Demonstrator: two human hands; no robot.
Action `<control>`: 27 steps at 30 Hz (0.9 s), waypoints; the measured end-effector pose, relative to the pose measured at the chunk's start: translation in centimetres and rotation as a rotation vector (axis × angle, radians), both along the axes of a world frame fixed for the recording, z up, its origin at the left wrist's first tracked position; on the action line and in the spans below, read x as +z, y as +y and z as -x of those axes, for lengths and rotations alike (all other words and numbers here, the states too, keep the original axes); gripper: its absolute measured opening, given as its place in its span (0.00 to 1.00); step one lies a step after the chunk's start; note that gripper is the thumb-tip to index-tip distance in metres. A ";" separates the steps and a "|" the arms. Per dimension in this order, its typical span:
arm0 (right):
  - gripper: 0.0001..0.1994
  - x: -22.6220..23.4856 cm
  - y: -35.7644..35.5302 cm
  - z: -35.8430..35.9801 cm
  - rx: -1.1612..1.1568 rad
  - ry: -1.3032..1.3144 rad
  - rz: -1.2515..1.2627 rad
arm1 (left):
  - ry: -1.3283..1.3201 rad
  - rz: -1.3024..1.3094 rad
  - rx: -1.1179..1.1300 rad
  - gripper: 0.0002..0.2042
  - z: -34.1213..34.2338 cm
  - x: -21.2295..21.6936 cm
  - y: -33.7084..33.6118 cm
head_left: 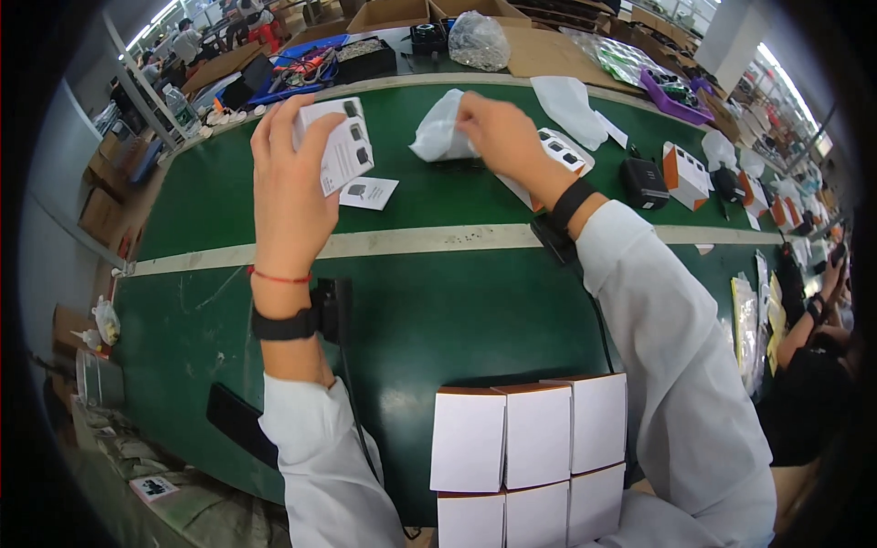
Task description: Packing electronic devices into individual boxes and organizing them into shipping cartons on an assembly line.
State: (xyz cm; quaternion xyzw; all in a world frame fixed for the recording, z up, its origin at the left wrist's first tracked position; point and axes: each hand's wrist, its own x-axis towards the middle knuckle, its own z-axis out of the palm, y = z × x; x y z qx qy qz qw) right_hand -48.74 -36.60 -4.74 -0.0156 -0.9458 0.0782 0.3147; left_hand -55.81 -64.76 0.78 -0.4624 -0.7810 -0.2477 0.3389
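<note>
My left hand [288, 187] is closed around a white box [340, 155] printed with small pictures of black devices, tilted above the far strip of the green bench. Below the box lies a small white leaflet [373, 194]. With its fingers pinched, my right hand [507, 137] grips a translucent white plastic bag [435, 137]; whether anything is in the bag I cannot tell. Partly hidden behind my right wrist is another printed box [559, 151]. Farther right, a black power adapter [644, 184] stands beside an orange-and-white box [685, 173].
White boxes with orange edges [537, 437] stand in rows at the near edge, between my forearms. A dark phone-like slab [239, 422] lies at the left. Another plastic bag [568, 108], a purple basket [674, 100] and a blue tray [279, 84] are at the back. A co-worker's arm [808, 320] shows at right.
</note>
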 end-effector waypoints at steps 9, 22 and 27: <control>0.06 4.0 -1.3 -0.5 0.028 0.412 0.459 | -0.484 -0.164 0.241 0.47 3.7 -12.5 2.2; 0.37 2.8 -1.0 -7.3 0.367 -0.343 0.058 | -0.430 -0.234 -0.205 0.41 5.3 -15.2 4.1; 0.39 7.9 -6.4 -20.7 0.830 -0.587 0.393 | -0.504 -0.252 -0.032 0.34 6.7 -15.7 3.2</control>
